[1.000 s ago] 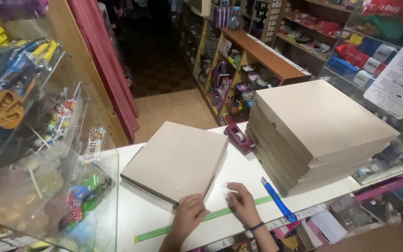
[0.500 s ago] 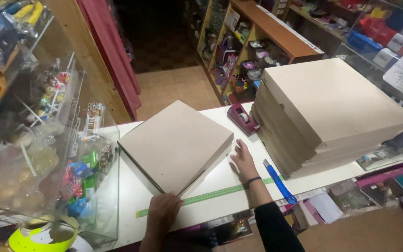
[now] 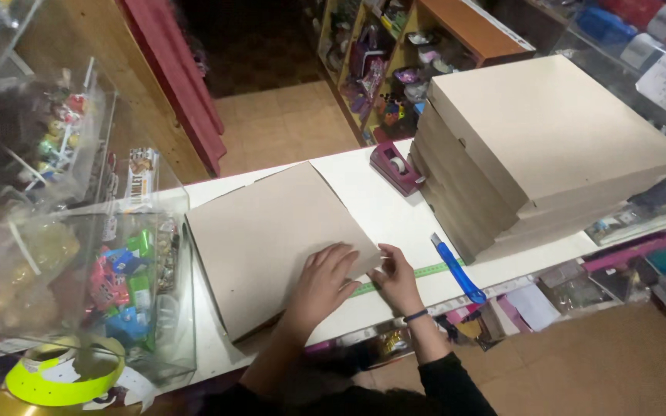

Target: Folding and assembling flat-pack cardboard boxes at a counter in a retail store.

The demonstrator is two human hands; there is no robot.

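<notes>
A flat tan cardboard box (image 3: 271, 239) lies on the white counter (image 3: 395, 212). My left hand (image 3: 321, 285) rests palm down on the box's near right part, fingers spread. My right hand (image 3: 396, 277) sits at the box's right corner, fingers touching its edge, a dark band on the wrist. A green measuring strip (image 3: 425, 271) runs along the counter beside that hand.
A tall stack of similar tan boxes (image 3: 541, 146) stands at the right. A maroon tape dispenser (image 3: 395, 166) sits by it, a blue utility knife (image 3: 456, 268) near the counter's front edge. A clear display case (image 3: 117, 270) with small toys stands at left. Shelves lie beyond.
The box now lies flatter and nearer to me. My left hand moved from its front edge up onto its top; my right hand slid to the box's right corner.
</notes>
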